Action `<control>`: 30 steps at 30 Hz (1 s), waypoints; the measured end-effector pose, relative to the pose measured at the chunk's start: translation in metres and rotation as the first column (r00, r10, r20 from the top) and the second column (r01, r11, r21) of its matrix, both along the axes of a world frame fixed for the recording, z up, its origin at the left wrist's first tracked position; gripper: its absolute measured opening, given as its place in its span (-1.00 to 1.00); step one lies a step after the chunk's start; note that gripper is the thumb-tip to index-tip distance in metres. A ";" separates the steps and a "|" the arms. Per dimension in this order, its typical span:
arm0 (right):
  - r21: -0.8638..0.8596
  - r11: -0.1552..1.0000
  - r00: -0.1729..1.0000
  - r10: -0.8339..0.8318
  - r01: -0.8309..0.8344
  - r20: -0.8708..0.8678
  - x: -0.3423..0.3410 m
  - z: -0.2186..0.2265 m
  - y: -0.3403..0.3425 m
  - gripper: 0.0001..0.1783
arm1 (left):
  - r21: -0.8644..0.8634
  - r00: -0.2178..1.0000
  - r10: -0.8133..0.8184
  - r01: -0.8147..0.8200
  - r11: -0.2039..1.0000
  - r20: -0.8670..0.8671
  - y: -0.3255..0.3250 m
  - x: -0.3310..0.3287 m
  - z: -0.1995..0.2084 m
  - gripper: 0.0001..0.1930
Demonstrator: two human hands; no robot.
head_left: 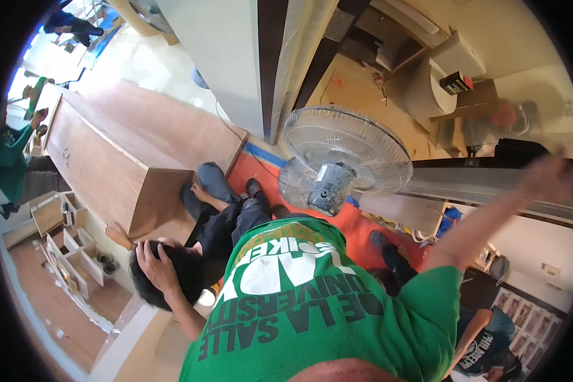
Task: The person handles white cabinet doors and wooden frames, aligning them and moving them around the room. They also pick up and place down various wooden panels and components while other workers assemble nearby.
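Observation:
My left hand (157, 266) lies with its fingers spread on the dark-haired head (149, 296) of a person in black who sits close on my left. That person's own hand (118, 235) is by the edge of a wooden box-like cabinet (102, 153). My right arm stretches far out to the right, beside a dark ledge (452, 175). At its end, my right hand (551, 175) is smeared by motion near the picture's rim, so its fingers cannot be made out. A dusty electric fan (331, 189) with a wire guard stands in front of me.
Red floor covering (267, 181) with blue tape lies around the fan. A person in green (13, 159) is at the far left, another (481, 344) at the lower right. An open-compartment wooden shelf unit (70, 254) stands left. A wall column (223, 51) rises ahead.

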State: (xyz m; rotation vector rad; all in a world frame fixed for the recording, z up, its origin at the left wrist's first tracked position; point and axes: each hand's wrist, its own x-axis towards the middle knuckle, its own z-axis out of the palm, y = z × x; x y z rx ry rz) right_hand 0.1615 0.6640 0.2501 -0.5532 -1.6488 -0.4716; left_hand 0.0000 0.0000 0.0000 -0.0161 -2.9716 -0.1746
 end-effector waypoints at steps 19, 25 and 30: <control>-0.900 0.061 0.413 0.900 -0.431 -0.137 -0.390 -0.212 -0.249 -0.48 | 0.240 0.960 0.162 -0.218 0.946 0.230 -0.015 -0.075 -0.032 -0.55; -0.954 0.071 0.452 0.889 -0.291 -0.072 -0.399 -0.186 -0.263 -0.52 | 0.415 0.803 -0.036 -0.268 0.869 0.595 0.012 -0.098 -0.077 -0.53; -0.990 0.045 0.230 0.973 -0.137 0.012 -0.443 -0.205 -0.305 -0.54 | 0.580 0.672 -0.132 -0.503 0.641 0.728 0.040 -0.158 -0.098 -0.51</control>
